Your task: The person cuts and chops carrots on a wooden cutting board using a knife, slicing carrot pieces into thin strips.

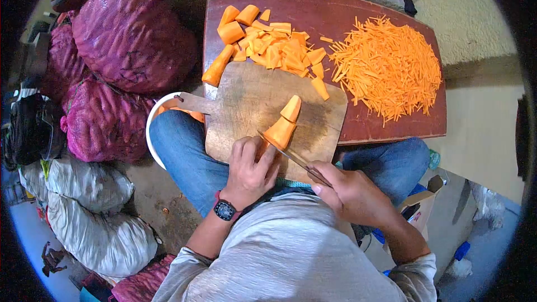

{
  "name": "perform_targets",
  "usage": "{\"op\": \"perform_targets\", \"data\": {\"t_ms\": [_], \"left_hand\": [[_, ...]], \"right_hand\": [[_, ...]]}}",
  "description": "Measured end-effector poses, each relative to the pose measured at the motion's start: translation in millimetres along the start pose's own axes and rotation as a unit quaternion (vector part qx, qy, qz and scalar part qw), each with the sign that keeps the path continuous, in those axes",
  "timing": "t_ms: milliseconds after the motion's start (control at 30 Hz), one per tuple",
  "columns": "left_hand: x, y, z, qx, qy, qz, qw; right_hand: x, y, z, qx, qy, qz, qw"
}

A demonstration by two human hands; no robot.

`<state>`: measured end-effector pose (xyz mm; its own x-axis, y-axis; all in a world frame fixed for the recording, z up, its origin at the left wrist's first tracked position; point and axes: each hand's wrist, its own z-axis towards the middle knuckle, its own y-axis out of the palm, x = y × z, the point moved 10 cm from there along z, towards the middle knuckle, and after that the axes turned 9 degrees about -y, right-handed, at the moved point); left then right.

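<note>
- Head view, looking straight down: a person sits cross-legged with a wooden cutting board (263, 112) resting across their knees.
- The left hand (249, 170) has its fingers (263, 154) curled down onto the thick end of a carrot piece (279, 132), pinning it to the board.
- The right hand (352, 193) is wrapped closed around the handle of a knife (285, 154), and the blade runs slantwise to the carrot, just beside the left fingertips.
- A risk as I judge it: blade and fingertips sit nearly touching, so a slip on the carrot's rounded side could send the edge into a finger.
- Another risk: the board rests on legs rather than a firm worktop, so a hard press might tip it and roll the carrot away.
- The carrot piece is bright orange, cone-shaped and smooth, with its cut face looking flat and clean.
- A second tapered carrot tip (291, 108) lies just beyond it, touching or nearly so.
- Past the board lies a dark red board (358, 11), carrying a heap of carrot chunks (268, 45) on the left.
- On its right spreads a pile of carrot strips (386, 67), well apart from the knife.
- A white bowl (154, 128) peeks out beside the left knee.
- Purple mesh sacks (128, 33) are stacked at the far left.
</note>
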<state>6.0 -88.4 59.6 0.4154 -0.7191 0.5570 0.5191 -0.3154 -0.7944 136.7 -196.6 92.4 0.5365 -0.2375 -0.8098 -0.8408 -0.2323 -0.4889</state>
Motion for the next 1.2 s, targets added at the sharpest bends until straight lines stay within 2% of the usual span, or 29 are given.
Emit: {"op": "perform_targets", "data": {"t_ms": [133, 233, 433, 500, 633, 700, 733, 800, 867, 967, 1000, 1067, 1200], "left_hand": [[1, -3, 1, 0.006, 0.010, -0.015, 1.000], [-1, -3, 0, 0.008, 0.010, -0.026, 1.000], [-8, 0, -3, 0.043, -0.004, -0.068, 0.997], [-6, -1, -4, 0.065, 0.001, -0.069, 0.995], [-8, 0, -7, 0.061, -0.001, -0.053, 0.997], [-8, 0, -2, 0.070, -0.003, -0.053, 0.996], [-10, 1, 0, 0.063, -0.012, -0.060, 0.996], [-9, 2, 3, 0.050, -0.023, -0.066, 0.996], [-7, 4, 16, 0.028, -0.033, -0.042, 0.998], [-1, 19, 32, -0.019, -0.042, -0.001, 0.999], [-2, 28, 36, -0.049, -0.048, 0.023, 0.997], [0, 26, 43, -0.043, -0.040, 0.026, 0.998], [0, 28, 52, -0.049, 0.001, 0.039, 0.998]], "right_hand": [[-10, 1, 2, 0.008, -0.010, -0.017, 1.000], [-9, 9, 6, -0.042, 0.024, -0.040, 0.998], [11, 19, 31, -0.041, 0.001, -0.033, 0.999], [21, 24, 46, -0.022, 0.047, 0.014, 0.999], [23, 29, 57, -0.027, 0.038, -0.015, 0.999], [14, 13, 58, 0.042, -0.048, 0.052, 0.997], [12, 8, 58, 0.044, -0.050, 0.050, 0.997], [-3, -14, 49, 0.108, -0.067, 0.106, 0.986], [-11, -31, 43, 0.136, -0.078, 0.096, 0.983], [14, -54, 29, 0.247, -0.041, 0.092, 0.964], [23, -51, 25, 0.251, -0.045, 0.093, 0.962], [47, -41, 15, 0.250, 0.002, 0.118, 0.961], [60, -29, -1, 0.276, 0.010, 0.148, 0.950]]}}
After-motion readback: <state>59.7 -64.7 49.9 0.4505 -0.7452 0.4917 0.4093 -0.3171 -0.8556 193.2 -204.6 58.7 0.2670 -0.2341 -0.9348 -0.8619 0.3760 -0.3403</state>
